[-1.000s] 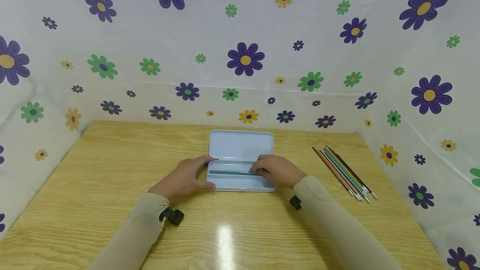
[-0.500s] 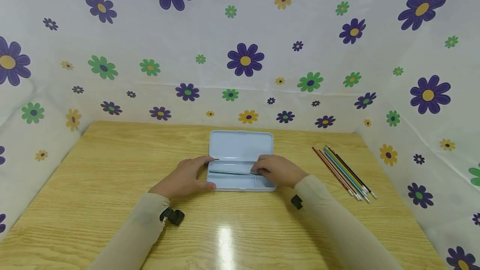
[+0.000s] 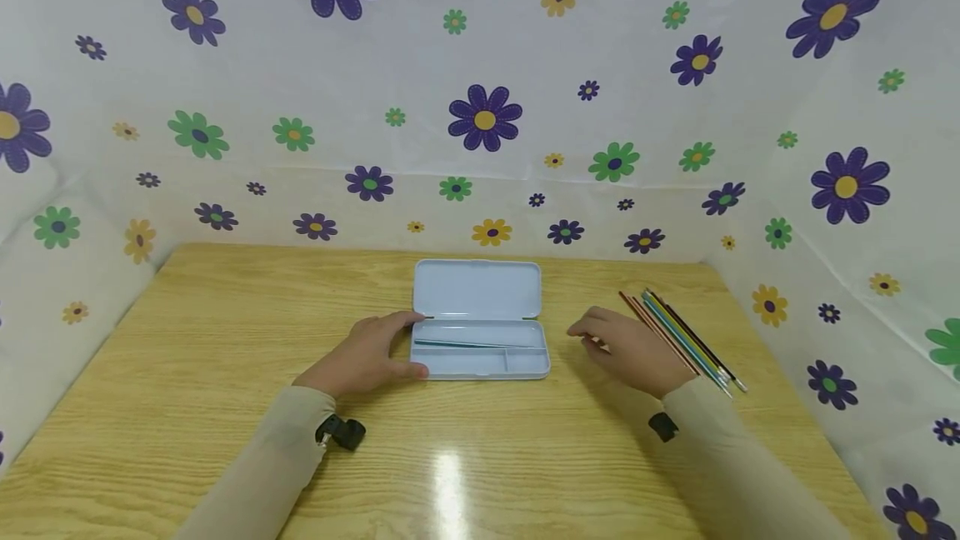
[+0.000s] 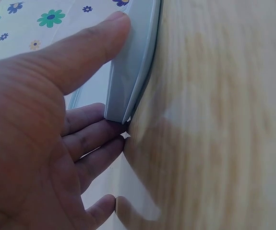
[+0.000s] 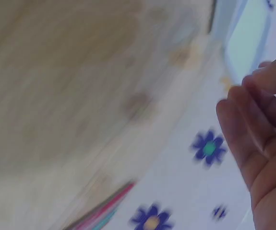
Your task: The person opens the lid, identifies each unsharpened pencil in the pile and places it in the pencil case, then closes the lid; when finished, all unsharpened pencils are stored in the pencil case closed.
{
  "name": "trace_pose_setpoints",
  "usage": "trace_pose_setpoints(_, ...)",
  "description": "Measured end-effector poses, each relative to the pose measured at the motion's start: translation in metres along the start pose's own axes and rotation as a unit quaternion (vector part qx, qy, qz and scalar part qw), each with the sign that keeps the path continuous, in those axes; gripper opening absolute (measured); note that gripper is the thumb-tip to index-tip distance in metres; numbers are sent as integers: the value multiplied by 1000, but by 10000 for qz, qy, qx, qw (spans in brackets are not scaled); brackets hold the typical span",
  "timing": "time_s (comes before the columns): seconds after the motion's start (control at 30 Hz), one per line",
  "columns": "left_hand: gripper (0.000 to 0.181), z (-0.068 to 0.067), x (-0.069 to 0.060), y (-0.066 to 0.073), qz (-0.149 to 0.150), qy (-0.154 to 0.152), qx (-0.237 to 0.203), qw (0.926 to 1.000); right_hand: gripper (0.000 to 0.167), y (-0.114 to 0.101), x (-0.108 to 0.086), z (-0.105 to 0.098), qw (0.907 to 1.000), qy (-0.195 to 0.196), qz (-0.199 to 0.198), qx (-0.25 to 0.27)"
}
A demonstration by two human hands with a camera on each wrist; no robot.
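A pale blue pencil case (image 3: 450, 363) lies with its lid (image 3: 477, 288) folded back on the wooden table. A teal pencil (image 3: 457, 344) rests in its long rear compartment, slightly slanted toward the divider. My left hand (image 3: 367, 355) holds the case's left end, thumb at the front corner and fingers toward the hinge; the left wrist view shows the thumb (image 4: 94, 43) along the case wall. My right hand (image 3: 630, 348) is in the air between the case and several loose pencils (image 3: 678, 333), its fingers loosely bent with nothing in them.
The loose pencils, in copper, teal, yellow and black, lie slanted at the right of the table (image 3: 247, 332). A white cloth with printed flowers (image 3: 480, 48) stands behind and along both sides of the table.
My right hand has let go of the teal pencil, which stays in the case, and has moved right toward the loose pencils. My left hand keeps its place on the case.
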State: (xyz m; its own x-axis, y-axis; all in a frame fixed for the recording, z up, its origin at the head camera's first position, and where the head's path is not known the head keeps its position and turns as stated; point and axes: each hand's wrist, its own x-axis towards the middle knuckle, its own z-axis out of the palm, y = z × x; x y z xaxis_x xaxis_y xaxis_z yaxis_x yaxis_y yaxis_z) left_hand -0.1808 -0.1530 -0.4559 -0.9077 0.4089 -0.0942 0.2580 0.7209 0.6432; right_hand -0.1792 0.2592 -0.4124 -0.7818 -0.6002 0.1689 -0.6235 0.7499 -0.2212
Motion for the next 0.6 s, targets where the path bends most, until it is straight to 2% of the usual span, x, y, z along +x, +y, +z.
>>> trace_pose_setpoints(0.17, 88, 1, 0, 1, -39, 2, -20, 10000, 28, 31, -41, -14, 9958, -179, 884, -162)
trace_pose_setpoints(0.3, 87, 2, -1, 2, -78, 9, -26, 10000, 27, 52, -65, -23, 9894, -320, 1397, -248)
trace_pose_setpoints(0.47, 87, 3, -1, 3, -99, 7, -23, 9999, 21, 66, -84, -25, 9854, -262, 1627, -420)
trace_pose_setpoints(0.6, 87, 4, -1, 2, -55, 12, 18, 10000, 16, 70, -91, -25, 9847, -339, 1675, -338)
